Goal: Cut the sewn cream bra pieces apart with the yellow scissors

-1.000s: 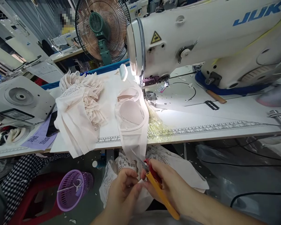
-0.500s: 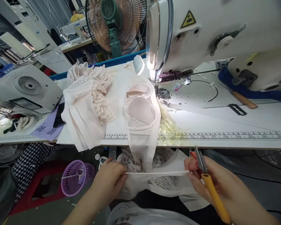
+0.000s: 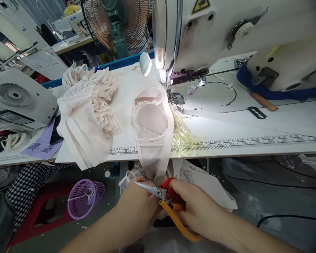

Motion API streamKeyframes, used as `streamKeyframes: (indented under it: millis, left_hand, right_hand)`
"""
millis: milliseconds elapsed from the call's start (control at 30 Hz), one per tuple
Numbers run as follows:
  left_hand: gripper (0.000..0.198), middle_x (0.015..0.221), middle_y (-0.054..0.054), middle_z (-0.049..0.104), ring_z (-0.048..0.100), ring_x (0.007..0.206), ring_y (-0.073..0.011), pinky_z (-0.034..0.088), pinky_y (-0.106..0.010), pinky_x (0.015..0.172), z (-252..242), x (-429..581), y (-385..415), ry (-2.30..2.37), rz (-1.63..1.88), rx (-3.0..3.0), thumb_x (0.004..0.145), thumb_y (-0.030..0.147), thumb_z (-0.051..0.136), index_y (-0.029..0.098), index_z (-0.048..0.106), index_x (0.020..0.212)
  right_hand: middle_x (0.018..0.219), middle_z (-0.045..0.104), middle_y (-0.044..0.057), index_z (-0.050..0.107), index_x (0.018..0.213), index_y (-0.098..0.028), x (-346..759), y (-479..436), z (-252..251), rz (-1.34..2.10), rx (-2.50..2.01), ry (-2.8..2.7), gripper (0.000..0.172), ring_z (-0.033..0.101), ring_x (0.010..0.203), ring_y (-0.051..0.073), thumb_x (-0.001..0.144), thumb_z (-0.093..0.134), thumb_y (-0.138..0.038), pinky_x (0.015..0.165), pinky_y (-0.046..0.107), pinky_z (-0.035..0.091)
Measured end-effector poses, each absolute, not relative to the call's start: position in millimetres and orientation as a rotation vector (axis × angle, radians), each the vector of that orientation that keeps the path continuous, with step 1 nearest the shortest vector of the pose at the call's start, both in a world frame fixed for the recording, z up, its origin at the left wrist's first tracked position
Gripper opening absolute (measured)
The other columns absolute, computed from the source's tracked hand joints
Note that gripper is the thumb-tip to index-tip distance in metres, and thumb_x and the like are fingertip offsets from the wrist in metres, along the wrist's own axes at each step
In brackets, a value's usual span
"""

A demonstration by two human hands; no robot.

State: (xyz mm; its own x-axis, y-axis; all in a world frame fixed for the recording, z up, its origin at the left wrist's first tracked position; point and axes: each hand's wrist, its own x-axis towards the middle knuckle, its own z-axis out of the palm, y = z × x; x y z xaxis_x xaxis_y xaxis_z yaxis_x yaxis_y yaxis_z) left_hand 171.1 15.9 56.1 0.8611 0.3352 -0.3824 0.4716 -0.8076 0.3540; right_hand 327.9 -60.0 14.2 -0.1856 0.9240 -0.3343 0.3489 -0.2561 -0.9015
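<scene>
Close together in front of the table edge are my two hands. My right hand point(image 3: 197, 207) grips scissors point(image 3: 161, 192) with one red and one orange handle, their pointed blades lying over the back of my left hand. My left hand point(image 3: 138, 202) is closed on bra fabric below the table edge; its fingertips are mostly hidden. A cream bra point(image 3: 154, 121) lies on the table by the sewing machine needle, its wing hanging down behind my hands. More cream lace fabric point(image 3: 200, 181) drapes to the right.
The sewing machine point(image 3: 226, 28) stands at upper right. A pile of cream bra pieces point(image 3: 84, 119) lies left of the bra. A fan point(image 3: 118, 31) stands behind the table. A razor blade point(image 3: 257, 112) lies at right, and a purple basket point(image 3: 81, 200) stands at lower left.
My right hand has moved left with the scissors, up against my left hand. The white edge stretched between my hands is no longer drawn out. The view has shifted slightly right.
</scene>
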Motion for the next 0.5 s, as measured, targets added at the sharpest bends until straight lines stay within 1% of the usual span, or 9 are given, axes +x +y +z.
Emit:
streamKeyframes:
  millis: [100,133,200,233,300,400,500]
  left_hand:
    - [0.009,0.079,-0.001,0.062,0.055,0.069,-0.0177,0.039,-0.035,0.074,56.7,156.8,20.6,0.608,-0.363,2.597,0.085,0.018,0.049,0.021,0.057,0.087]
    - [0.01,0.077,0.0,0.061,0.054,0.067,-0.0172,0.038,-0.034,0.072,57.3,149.8,23.1,0.619,-0.372,2.611,0.087,0.02,0.048,0.02,0.057,0.083]
    - [0.018,0.073,-0.001,0.058,0.052,0.066,-0.0174,0.036,-0.033,0.068,59.8,134.6,28.5,0.646,-0.401,2.635,0.09,0.022,0.044,0.019,0.056,0.075]
    - [0.021,0.073,-0.001,0.057,0.051,0.067,-0.0178,0.036,-0.032,0.067,61.8,126.9,31.0,0.661,-0.401,2.627,0.091,0.021,0.042,0.019,0.055,0.074]
    - [0.022,0.075,-0.001,0.057,0.052,0.07,-0.018,0.036,-0.031,0.067,66.2,112.4,34.6,0.689,-0.341,2.556,0.092,0.021,0.039,0.02,0.056,0.079]
    - [0.02,0.081,-0.002,0.057,0.053,0.078,-0.0169,0.039,-0.028,0.07,69.9,94.1,35.5,0.751,-0.182,2.347,0.094,0.02,0.037,0.021,0.057,0.088]
    - [0.019,0.081,-0.001,0.056,0.053,0.079,-0.0154,0.041,-0.027,0.075,67.0,83.1,33.0,0.816,-0.018,2.142,0.093,0.022,0.04,0.02,0.056,0.085]
  right_hand:
    - [0.068,0.049,-0.004,0.041,0.07,-0.023,333.9,-61.8,13.2,1.489,-1.56,-1.434,0.02,0.046,0.061,0.012,0.063,0.048,-0.005,0.05,0.021,0.034]
    - [0.068,0.048,-0.004,0.038,0.068,-0.023,336.5,-62.8,13.3,1.479,-1.566,-1.436,0.021,0.046,0.06,0.012,0.063,0.048,-0.005,0.05,0.021,0.033]
    - [0.067,0.046,-0.004,0.033,0.065,-0.023,340.6,-65.1,13.4,1.435,-1.581,-1.459,0.025,0.045,0.061,0.012,0.06,0.048,-0.003,0.05,0.021,0.032]
    - [0.066,0.046,-0.004,0.031,0.064,-0.023,341.8,-66.2,13.1,1.412,-1.587,-1.47,0.028,0.046,0.06,0.012,0.058,0.047,-0.001,0.05,0.021,0.032]
    - [0.065,0.045,-0.004,0.028,0.063,-0.024,342.7,-68.5,11.5,1.363,-1.576,-1.48,0.031,0.046,0.059,0.012,0.055,0.044,0.001,0.049,0.02,0.033]
    - [0.065,0.047,-0.003,0.031,0.064,-0.023,341.7,-73.1,5.5,1.272,-1.544,-1.47,0.027,0.048,0.057,0.012,0.055,0.043,-0.001,0.049,0.021,0.035]
    - [0.069,0.054,-0.001,0.039,0.068,-0.023,340.4,-79.5,-3.9,1.221,-1.508,-1.453,0.017,0.052,0.059,0.014,0.062,0.044,-0.008,0.051,0.022,0.039]
